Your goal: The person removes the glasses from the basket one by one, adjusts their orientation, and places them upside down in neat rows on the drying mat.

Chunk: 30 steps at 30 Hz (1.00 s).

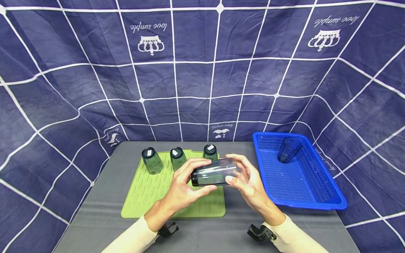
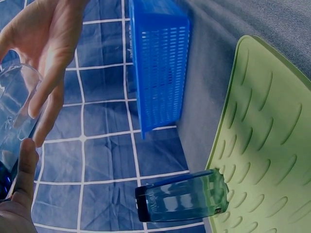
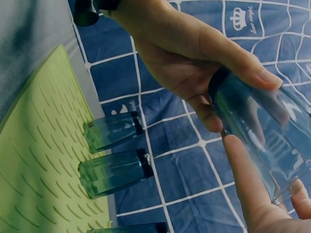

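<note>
Holding the glass (image 1: 214,172) sideways over the mat (image 1: 148,191), I curled my left hand (image 1: 181,188) and right hand (image 1: 248,182) round its ends.

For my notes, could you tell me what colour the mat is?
The mat is light green with raised ribs, clearest in the head view.

Staged recording booth, not a lived-in room, navy grid-patterned cloth backdrop (image 1: 202,70) draped on all sides, grey tabletop (image 1: 95,218), green drying mat (image 1: 148,193), blue plastic basket (image 1: 316,202)
</note>
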Each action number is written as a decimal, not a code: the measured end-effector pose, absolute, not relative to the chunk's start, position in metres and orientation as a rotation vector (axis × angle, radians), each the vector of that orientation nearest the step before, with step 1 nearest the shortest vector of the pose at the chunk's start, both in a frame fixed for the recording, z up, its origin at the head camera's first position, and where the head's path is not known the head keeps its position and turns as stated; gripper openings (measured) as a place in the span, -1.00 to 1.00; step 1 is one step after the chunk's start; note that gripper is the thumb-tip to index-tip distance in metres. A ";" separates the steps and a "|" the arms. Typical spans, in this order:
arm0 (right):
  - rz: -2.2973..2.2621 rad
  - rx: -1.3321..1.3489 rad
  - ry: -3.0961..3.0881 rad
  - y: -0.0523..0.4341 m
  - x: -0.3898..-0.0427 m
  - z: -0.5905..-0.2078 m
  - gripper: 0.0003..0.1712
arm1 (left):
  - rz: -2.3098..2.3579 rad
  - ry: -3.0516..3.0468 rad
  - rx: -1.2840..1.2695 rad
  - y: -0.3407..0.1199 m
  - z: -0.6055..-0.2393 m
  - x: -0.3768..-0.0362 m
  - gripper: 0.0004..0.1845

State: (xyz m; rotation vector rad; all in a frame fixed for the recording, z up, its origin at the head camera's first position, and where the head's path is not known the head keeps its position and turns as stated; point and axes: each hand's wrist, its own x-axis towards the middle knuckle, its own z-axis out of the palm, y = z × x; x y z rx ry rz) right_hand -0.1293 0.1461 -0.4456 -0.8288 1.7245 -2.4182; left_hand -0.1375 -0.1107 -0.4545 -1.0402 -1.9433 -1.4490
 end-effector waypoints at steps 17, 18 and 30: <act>-2.297 -0.962 1.972 0.153 -0.134 -0.445 -0.26 | -1.410 -1.900 -1.058 -0.124 -0.455 -0.139 -0.26; -2.291 -0.960 1.984 0.153 -0.134 -0.444 -0.26 | -1.408 -1.898 -1.055 -0.125 -0.455 -0.139 -0.26; -2.295 -0.923 2.046 0.156 -0.134 -0.447 -0.34 | -1.490 -1.952 -0.973 -0.134 -0.455 -0.132 -0.20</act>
